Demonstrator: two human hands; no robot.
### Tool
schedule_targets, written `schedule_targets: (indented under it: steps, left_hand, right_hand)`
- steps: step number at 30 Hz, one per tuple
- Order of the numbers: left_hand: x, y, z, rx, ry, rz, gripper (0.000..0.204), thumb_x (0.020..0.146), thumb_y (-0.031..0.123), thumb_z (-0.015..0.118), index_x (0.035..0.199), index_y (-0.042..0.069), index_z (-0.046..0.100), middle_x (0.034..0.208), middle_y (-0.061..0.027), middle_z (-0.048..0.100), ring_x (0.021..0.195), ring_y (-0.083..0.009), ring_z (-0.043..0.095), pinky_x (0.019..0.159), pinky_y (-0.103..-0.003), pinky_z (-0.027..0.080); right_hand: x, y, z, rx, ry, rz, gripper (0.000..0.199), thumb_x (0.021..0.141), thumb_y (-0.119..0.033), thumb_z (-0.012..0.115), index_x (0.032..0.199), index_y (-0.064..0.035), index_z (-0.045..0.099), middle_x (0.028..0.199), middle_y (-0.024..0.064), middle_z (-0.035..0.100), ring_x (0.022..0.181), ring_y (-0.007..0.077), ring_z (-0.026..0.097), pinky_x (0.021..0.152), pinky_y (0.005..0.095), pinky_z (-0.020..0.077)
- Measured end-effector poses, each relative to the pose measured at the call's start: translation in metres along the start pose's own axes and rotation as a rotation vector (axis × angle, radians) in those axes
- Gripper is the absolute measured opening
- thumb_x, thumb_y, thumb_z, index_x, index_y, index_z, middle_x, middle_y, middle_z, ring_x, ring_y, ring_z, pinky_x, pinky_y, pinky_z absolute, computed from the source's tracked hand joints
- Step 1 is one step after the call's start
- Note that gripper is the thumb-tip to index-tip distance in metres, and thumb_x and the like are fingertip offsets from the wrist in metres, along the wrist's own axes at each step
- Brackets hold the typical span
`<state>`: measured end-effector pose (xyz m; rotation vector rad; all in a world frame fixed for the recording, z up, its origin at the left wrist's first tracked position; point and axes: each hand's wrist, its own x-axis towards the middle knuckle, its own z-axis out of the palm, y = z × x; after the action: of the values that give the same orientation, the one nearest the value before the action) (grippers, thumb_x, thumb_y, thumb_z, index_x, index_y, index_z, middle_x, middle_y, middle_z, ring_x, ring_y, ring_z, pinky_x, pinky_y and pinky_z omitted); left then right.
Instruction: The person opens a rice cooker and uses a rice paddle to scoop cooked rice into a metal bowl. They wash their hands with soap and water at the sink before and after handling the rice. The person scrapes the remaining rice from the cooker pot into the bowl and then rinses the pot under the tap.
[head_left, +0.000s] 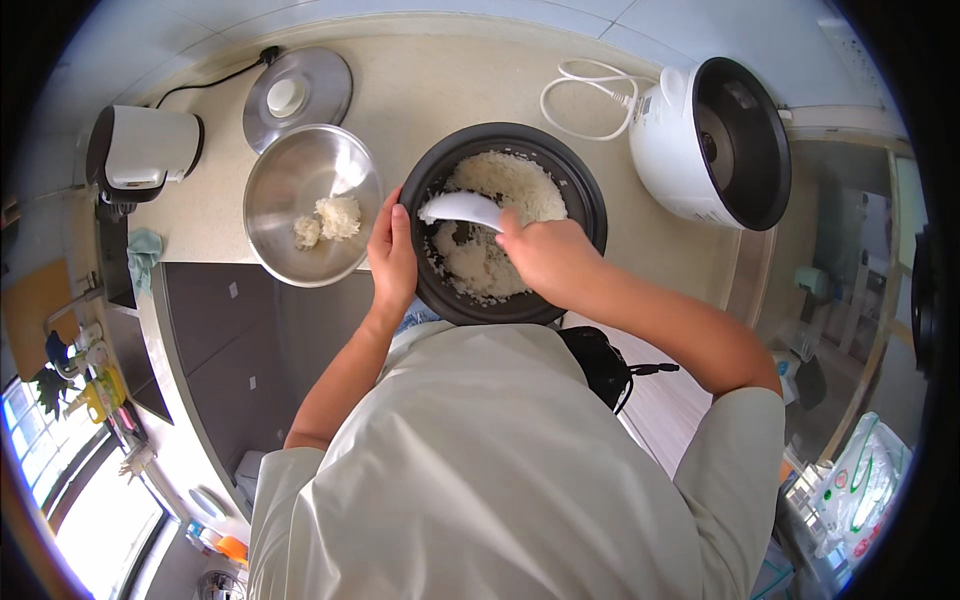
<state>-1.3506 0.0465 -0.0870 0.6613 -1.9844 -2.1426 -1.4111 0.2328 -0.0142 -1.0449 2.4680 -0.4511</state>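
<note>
A black inner pot holding cooked white rice sits on the beige counter in front of me. My left hand grips the pot's left rim. My right hand holds a white rice paddle, its blade lying over the rice inside the pot. To the left stands a steel bowl with two small clumps of rice in it.
A white rice cooker with its lid open stands at the right, its white cord coiled behind. A steel lid lies behind the bowl. A white appliance sits at far left. The counter edge runs just below the pot.
</note>
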Motion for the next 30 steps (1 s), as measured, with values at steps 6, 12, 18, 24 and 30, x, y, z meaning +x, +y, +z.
schedule_targets:
  steps: [6,12,18,24,30]
  left_hand:
    - [0.000,-0.001,-0.001,-0.021,0.015,-0.051,0.039,0.095,0.023,0.039,0.122,-0.005,0.045,0.109,-0.0082,0.055,0.099,-0.0122,0.049,0.089,-0.024,0.037]
    - [0.003,-0.007,-0.002,-0.088,0.044,-0.151,0.039,0.095,0.025,0.041,0.121,-0.004,0.047,0.106,-0.0052,0.056,0.095,-0.0099,0.049,0.086,-0.022,0.037]
    - [0.013,-0.001,0.000,-0.056,0.026,-0.180,0.037,0.094,0.024,0.043,0.117,-0.004,0.051,0.101,-0.0026,0.057,0.093,-0.0079,0.048,0.084,-0.021,0.038]
    - [0.009,-0.002,-0.002,-0.024,0.081,-0.179,0.036,0.093,0.027,0.046,0.113,-0.003,0.052,0.094,-0.0030,0.057,0.086,-0.0079,0.048,0.079,-0.021,0.039]
    - [-0.010,-0.002,-0.003,0.106,0.142,-0.258,0.031,0.092,0.030,0.048,0.083,0.001,0.050,0.071,0.0014,0.044,0.067,-0.0061,0.037,0.060,-0.022,0.035]
  right_hand:
    - [-0.005,0.008,0.002,-0.091,-0.005,-0.042,0.030,0.089,-0.021,0.046,0.100,0.0071,0.048,0.048,0.0104,0.053,0.042,0.0274,0.056,0.040,0.0376,0.0434]
    - [-0.011,0.019,0.017,-0.154,-0.223,-0.176,0.028,0.085,-0.014,0.048,0.101,0.0090,0.047,0.050,0.0117,0.054,0.046,0.0288,0.058,0.041,0.0374,0.0450]
    - [0.015,0.029,0.032,-0.192,-0.114,-0.068,0.026,0.074,-0.006,0.049,0.093,0.0119,0.048,0.056,0.0149,0.058,0.051,0.0297,0.060,0.046,0.0383,0.0477]
    - [0.005,0.031,-0.007,0.162,-0.408,0.155,0.019,0.085,-0.007,0.037,0.093,0.0086,0.045,0.057,0.0174,0.057,0.052,0.0302,0.060,0.050,0.0423,0.0468]
    - [0.018,0.021,-0.044,0.045,-0.830,0.383,0.015,0.074,0.000,0.045,0.083,0.0089,0.055,0.065,0.0179,0.062,0.050,0.0259,0.062,0.048,0.0342,0.0501]
